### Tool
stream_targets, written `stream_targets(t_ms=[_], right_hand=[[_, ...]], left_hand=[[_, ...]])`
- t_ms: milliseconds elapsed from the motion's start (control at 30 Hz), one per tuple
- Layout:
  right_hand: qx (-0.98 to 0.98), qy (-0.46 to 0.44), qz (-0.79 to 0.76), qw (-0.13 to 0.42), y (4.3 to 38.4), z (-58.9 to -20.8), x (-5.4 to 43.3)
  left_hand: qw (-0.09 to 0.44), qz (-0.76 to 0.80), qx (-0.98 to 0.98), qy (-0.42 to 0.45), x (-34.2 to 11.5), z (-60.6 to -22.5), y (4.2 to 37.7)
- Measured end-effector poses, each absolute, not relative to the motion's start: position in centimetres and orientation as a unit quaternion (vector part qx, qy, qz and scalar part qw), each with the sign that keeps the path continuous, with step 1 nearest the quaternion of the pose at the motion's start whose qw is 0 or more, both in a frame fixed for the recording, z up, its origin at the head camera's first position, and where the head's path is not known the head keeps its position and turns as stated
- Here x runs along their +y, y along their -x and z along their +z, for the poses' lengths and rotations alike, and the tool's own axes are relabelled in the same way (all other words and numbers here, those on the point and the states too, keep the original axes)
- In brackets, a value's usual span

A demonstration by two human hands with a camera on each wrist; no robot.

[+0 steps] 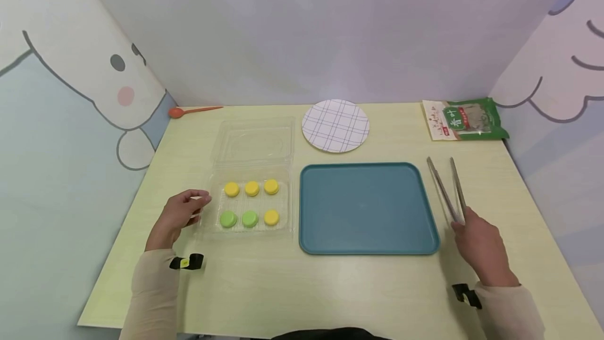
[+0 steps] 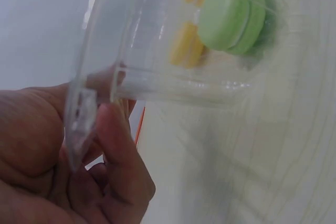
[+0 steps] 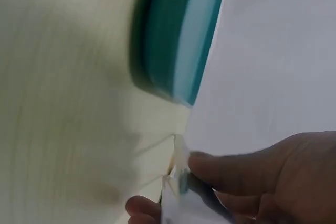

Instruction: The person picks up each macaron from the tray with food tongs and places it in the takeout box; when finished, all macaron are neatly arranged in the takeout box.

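Observation:
My left hand (image 1: pixel 181 211) is at the left side of a clear plastic clamshell box (image 1: pixel 255 169), which lies with its lid folded back. In the left wrist view its thumb and fingers pinch the box's rim (image 2: pixel 79 114). Inside the box sit two rows of macarons: several yellow macarons (image 1: pixel 252 188) and two green macarons (image 1: pixel 228 219). My right hand (image 1: pixel 483 245) grips metal tongs (image 1: pixel 443 188), whose two arms spread apart and point away from me, just right of a blue-green tray (image 1: pixel 368 209).
Behind the tray lies a round plate (image 1: pixel 335 126) with a checked pattern. An orange spoon (image 1: pixel 176 113) rests at the back left edge of the table (image 1: pixel 302 287). A green and white food packet (image 1: pixel 464 119) lies at the back right, near the wall.

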State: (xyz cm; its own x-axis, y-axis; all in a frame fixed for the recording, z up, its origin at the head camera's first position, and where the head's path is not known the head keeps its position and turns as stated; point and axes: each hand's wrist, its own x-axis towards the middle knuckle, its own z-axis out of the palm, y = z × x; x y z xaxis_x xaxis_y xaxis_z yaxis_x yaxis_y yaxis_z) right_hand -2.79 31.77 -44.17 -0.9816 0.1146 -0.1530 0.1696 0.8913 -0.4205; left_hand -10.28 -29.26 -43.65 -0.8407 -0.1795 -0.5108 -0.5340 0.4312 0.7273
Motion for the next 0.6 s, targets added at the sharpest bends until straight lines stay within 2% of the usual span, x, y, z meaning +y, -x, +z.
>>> stream_targets(t_ms=[200,600], right_hand=[[0.967,-0.093,-0.197,0.13,2.97,-44.21,32.43],[0.959,-0.12,-0.172,0.19,3.71,-44.27,32.53]], left_hand=[[0.183,0.489,0.826,0.212,-29.37,-43.57,10.24],[0.18,0.489,0.826,0.213,-29.24,-43.49,10.21]])
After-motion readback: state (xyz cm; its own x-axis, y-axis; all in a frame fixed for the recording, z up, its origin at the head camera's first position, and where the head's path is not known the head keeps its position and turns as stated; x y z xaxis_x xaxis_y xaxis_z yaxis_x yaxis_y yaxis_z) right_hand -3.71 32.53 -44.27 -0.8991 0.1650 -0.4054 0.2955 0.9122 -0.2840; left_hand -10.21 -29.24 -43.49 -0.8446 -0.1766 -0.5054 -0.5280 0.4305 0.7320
